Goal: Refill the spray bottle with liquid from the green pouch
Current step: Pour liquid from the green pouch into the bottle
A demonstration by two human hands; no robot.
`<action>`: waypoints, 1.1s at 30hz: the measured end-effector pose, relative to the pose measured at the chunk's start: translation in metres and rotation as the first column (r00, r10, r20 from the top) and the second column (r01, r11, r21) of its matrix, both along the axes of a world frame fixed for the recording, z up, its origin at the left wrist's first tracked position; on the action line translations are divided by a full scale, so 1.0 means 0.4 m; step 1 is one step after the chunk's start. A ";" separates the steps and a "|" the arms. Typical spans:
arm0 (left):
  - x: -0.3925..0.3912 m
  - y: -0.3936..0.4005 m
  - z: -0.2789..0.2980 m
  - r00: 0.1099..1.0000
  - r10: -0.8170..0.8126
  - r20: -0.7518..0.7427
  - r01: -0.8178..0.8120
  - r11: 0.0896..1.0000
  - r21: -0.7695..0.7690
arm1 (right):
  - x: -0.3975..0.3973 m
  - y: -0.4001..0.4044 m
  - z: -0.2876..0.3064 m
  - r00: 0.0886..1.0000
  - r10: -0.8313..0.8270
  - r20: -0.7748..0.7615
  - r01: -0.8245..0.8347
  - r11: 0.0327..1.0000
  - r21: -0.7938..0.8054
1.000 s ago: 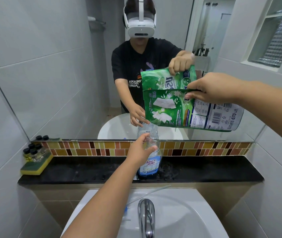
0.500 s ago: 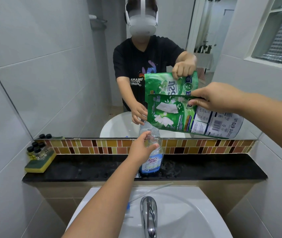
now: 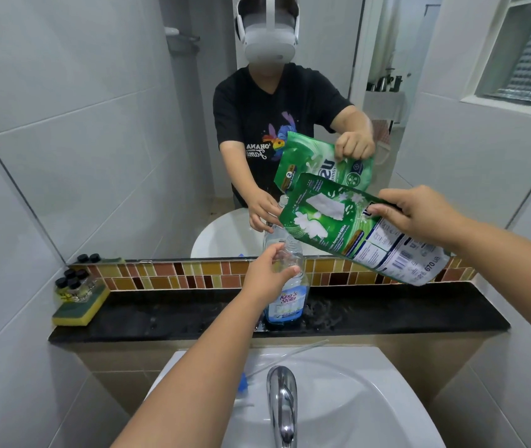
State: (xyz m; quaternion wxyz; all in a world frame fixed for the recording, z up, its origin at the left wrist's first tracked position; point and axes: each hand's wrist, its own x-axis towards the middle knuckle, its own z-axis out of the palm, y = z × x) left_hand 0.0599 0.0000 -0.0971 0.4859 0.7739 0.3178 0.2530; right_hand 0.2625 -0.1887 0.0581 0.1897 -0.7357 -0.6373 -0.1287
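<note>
Item 1: spray bottle (image 3: 287, 292), clear, blue label, cap off, upright on black ledge (image 3: 387, 313) below mirror (image 3: 96, 124). My left hand (image 3: 267, 278) wrapped around its upper body, just under neck.

Item 2: green pouch (image 3: 354, 227), tilted, lower-left corner touching or just above bottle mouth; cannot tell which. My right hand (image 3: 419, 213) pinching its upper edge, fingers closed on it.

Item 3: yellow-green sponge (image 3: 80, 310) at ledge's left end, small black-capped bottles (image 3: 73, 282) on top.

Item 4: chrome tap (image 3: 282, 405) over white sink (image 3: 371, 399).
</note>
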 end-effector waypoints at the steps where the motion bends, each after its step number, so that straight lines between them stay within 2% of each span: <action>1: 0.001 0.000 0.000 1.000 0.000 0.000 0.000 1.000 0.000 | 0.001 -0.003 -0.010 0.999 0.001 -0.038 -0.001 1.000 0.013; 7: -0.001 0.008 -0.005 1.000 -0.014 -0.005 0.014 1.000 0.005 | 0.013 -0.018 -0.076 0.985 -0.019 -0.170 0.035 0.995 0.091; 23: 0.000 0.021 -0.010 0.999 -0.016 -0.034 0.015 1.000 -0.008 | -0.018 -0.021 -0.187 0.933 -0.002 -0.360 0.111 0.953 0.284; 33: -0.005 0.029 -0.006 0.999 -0.031 -0.044 0.031 1.000 0.000 | -0.020 -0.030 -0.187 0.926 0.014 -0.378 0.107 0.949 0.298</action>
